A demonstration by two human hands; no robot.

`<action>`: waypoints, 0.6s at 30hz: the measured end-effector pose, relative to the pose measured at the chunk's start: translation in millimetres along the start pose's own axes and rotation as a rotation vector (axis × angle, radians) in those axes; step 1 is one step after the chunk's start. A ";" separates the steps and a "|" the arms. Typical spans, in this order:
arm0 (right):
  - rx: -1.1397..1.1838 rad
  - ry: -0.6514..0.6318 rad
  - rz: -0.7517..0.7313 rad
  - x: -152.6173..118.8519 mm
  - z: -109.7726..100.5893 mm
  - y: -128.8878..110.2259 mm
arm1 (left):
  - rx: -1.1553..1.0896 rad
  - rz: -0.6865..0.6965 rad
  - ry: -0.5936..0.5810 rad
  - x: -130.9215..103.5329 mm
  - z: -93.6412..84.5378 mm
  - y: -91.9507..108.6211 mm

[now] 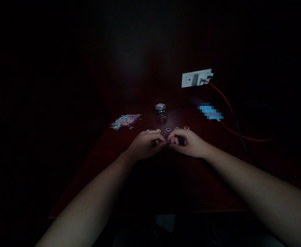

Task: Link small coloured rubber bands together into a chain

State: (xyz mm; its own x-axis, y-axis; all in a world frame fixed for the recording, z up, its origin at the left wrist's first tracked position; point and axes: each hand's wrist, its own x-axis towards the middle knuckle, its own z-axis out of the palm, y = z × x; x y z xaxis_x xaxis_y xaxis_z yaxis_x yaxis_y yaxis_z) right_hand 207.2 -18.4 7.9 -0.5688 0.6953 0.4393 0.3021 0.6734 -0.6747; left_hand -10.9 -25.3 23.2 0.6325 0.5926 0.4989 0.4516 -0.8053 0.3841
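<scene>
At the frame's centre, the left hand (144, 145) and right hand (189, 144) pinch a tiny piece (169, 141), too dim to identify — five coloured rings (168, 130) set apart, the centre-left pile (126, 121) loose.

- Rings (168, 130), centre: blue, yellow, pink, green, peach
- Bands (126, 121), left of centre: pink, lilac, mint, yellow
- Cable (221, 93), right: red
- Socket plate (190, 80), upper right: white
- Tabletop (204, 185), lower centre: dark red-brown

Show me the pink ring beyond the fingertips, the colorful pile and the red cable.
Pink ring (168, 131): head view, its near rim.
Colorful pile (125, 121): head view, its middle.
Red cable (220, 92): head view, upper stretch near the plug.
</scene>
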 end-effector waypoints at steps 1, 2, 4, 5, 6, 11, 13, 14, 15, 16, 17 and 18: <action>0.006 0.006 -0.001 0.2 0.2 0.2 | -0.004 0.002 0.001 0.0 -0.2 0.3; 0.006 0.011 -0.002 0.4 0.3 0.5 | -0.008 0.006 0.000 0.1 -0.2 0.5; -0.010 0.018 -0.009 1.2 0.0 1.3 | -0.014 0.015 -0.002 0.0 0.2 0.5; -0.021 0.020 -0.015 1.6 -0.3 1.6 | -0.015 0.017 -0.003 0.0 0.6 0.4; -0.034 0.022 -0.021 1.9 -0.6 1.7 | -0.015 0.018 -0.002 -0.1 1.0 0.1; -0.058 0.034 -0.057 2.1 -1.5 1.3 | -0.012 0.005 0.010 -0.4 1.4 -0.8; -0.057 0.035 -0.066 1.9 -1.6 1.0 | -0.012 0.000 0.007 -0.3 0.9 -0.7; -0.055 0.035 -0.069 1.9 -1.6 0.8 | -0.014 -0.001 0.008 -0.2 0.7 -0.6; -0.052 0.035 -0.070 1.8 -1.7 0.6 | -0.017 -0.002 0.012 -0.1 0.6 -0.5; -0.049 0.034 -0.069 1.7 -1.7 0.4 | -0.020 -0.003 0.017 -0.1 0.5 -0.3; -0.046 0.033 -0.066 1.6 -1.8 0.2 | -0.022 -0.004 0.022 -0.1 0.4 -0.2; -0.045 0.032 -0.061 1.5 -1.8 0.0 | -0.022 -0.006 0.026 -0.1 0.4 -0.1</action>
State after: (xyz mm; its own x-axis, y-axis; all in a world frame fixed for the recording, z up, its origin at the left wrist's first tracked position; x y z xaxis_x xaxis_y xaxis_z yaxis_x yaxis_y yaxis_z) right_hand 207.7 -17.0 9.6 -0.5627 0.6600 0.4978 0.3019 0.7247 -0.6194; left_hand -10.7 -25.3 22.8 0.6134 0.5976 0.5164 0.4409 -0.8016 0.4039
